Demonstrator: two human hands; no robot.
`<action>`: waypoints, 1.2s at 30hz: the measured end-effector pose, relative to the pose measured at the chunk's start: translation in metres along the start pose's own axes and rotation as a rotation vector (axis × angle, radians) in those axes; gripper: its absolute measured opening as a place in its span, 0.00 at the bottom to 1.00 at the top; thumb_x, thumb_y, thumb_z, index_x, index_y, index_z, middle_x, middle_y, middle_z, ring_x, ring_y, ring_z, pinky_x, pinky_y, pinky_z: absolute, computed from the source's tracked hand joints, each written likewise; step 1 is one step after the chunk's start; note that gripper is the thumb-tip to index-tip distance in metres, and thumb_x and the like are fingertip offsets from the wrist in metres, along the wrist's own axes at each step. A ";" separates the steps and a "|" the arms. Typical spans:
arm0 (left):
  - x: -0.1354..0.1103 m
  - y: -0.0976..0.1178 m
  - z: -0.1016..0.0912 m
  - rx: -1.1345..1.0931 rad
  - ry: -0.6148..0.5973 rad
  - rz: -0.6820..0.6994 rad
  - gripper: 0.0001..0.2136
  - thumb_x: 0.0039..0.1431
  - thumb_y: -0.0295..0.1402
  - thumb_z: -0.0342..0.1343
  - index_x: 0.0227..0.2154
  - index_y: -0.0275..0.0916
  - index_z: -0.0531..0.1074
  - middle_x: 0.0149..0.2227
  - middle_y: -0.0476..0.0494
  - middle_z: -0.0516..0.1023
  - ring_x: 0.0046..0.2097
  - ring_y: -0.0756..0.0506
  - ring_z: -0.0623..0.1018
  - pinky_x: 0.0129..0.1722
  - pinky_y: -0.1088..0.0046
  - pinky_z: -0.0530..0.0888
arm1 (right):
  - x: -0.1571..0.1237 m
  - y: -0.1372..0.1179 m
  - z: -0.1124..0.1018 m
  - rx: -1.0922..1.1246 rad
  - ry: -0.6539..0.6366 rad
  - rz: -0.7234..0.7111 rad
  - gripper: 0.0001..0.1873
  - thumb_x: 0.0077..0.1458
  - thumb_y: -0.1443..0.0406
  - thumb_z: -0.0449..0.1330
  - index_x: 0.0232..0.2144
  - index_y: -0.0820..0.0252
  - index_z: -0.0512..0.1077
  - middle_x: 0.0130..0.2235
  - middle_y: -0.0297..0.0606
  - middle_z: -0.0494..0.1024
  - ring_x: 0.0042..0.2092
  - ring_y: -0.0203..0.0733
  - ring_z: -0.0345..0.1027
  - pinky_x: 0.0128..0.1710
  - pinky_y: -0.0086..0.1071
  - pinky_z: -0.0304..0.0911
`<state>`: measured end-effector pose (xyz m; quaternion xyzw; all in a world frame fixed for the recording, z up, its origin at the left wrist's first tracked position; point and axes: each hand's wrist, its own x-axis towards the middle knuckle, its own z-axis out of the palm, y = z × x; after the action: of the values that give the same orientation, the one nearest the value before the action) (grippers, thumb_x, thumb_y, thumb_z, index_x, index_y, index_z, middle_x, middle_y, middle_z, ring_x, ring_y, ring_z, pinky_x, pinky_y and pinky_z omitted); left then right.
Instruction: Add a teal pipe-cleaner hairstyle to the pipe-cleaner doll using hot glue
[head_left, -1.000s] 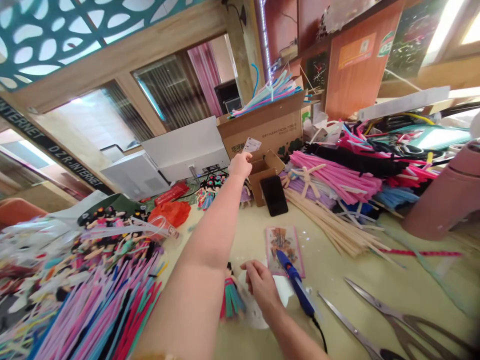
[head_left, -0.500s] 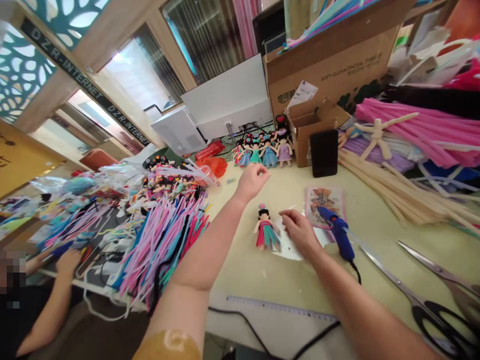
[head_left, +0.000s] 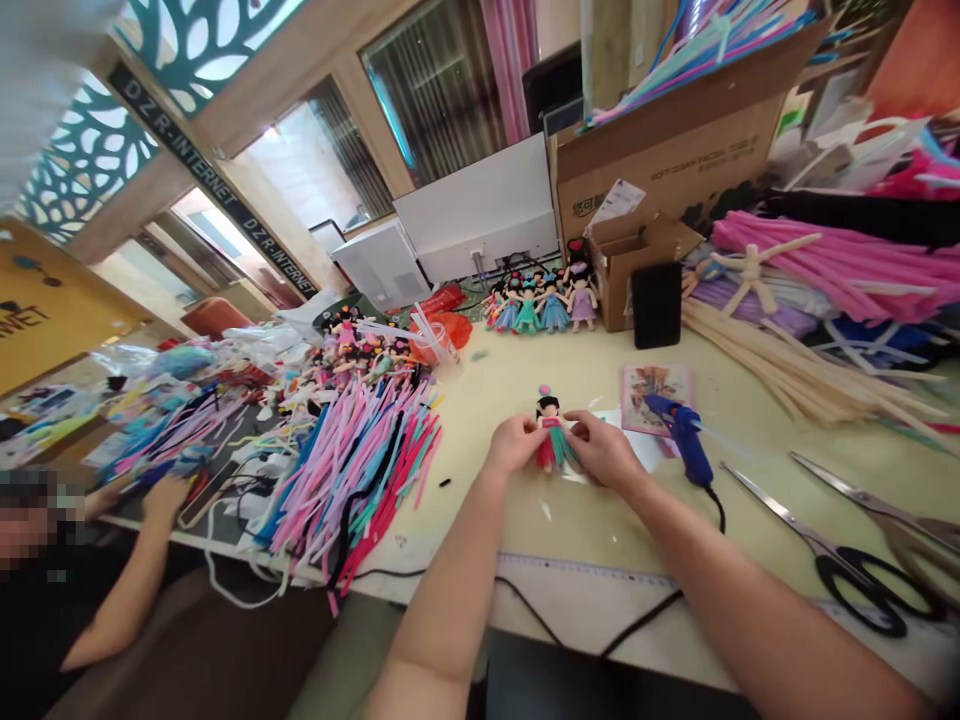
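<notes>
A small pipe-cleaner doll [head_left: 550,428] with black hair, a pink ball on top and a red and green skirt is at the middle of the table. My left hand [head_left: 514,445] pinches its left side with thumb and fingers. On the other side, my right hand [head_left: 602,450] grips the doll near its arm and skirt. Just right of my right hand are a blue glue gun [head_left: 686,440] and a pink-edged picture card [head_left: 657,398]. Part of a white sheet shows behind my right fingers.
Two pairs of scissors [head_left: 832,550] lie at the right. A ruler [head_left: 585,570] and a black cable run along the front edge. Bundled pipe cleaners [head_left: 352,460] cover the left side. Finished dolls [head_left: 555,305] stand at the back. Another person's arm [head_left: 139,570] is at far left.
My left hand has come down from above the doll to its left side. My right hand has moved in from the right, and both now hold the doll. The view has shifted slightly.
</notes>
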<state>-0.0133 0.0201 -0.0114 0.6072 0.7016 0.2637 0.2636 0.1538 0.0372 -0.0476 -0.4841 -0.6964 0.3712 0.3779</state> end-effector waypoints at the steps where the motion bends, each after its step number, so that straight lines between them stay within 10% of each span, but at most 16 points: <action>1: 0.000 0.000 0.003 -0.087 0.035 -0.007 0.11 0.50 0.41 0.56 0.21 0.38 0.68 0.21 0.53 0.68 0.25 0.51 0.67 0.27 0.75 0.61 | 0.001 0.000 0.001 0.051 0.022 -0.014 0.17 0.51 0.61 0.55 0.43 0.56 0.70 0.30 0.35 0.76 0.31 0.40 0.69 0.34 0.33 0.62; 14: 0.010 0.024 0.016 -1.146 -0.084 -0.135 0.24 0.36 0.37 0.69 0.37 0.37 0.69 0.31 0.49 0.75 0.30 0.51 0.74 0.31 0.75 0.70 | 0.009 -0.010 -0.006 0.520 0.227 -0.014 0.23 0.47 0.57 0.60 0.45 0.58 0.66 0.29 0.32 0.68 0.28 0.36 0.63 0.28 0.31 0.61; 36: 0.003 0.019 0.026 -1.095 -0.149 -0.056 0.16 0.41 0.35 0.67 0.35 0.37 0.76 0.34 0.47 0.78 0.36 0.48 0.76 0.39 0.72 0.71 | 0.006 -0.013 -0.008 0.565 0.067 0.101 0.19 0.50 0.53 0.61 0.40 0.58 0.71 0.36 0.39 0.77 0.36 0.41 0.70 0.37 0.33 0.64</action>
<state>0.0181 0.0263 -0.0176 0.3795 0.4573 0.5392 0.5967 0.1540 0.0410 -0.0317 -0.4055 -0.5277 0.5526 0.5017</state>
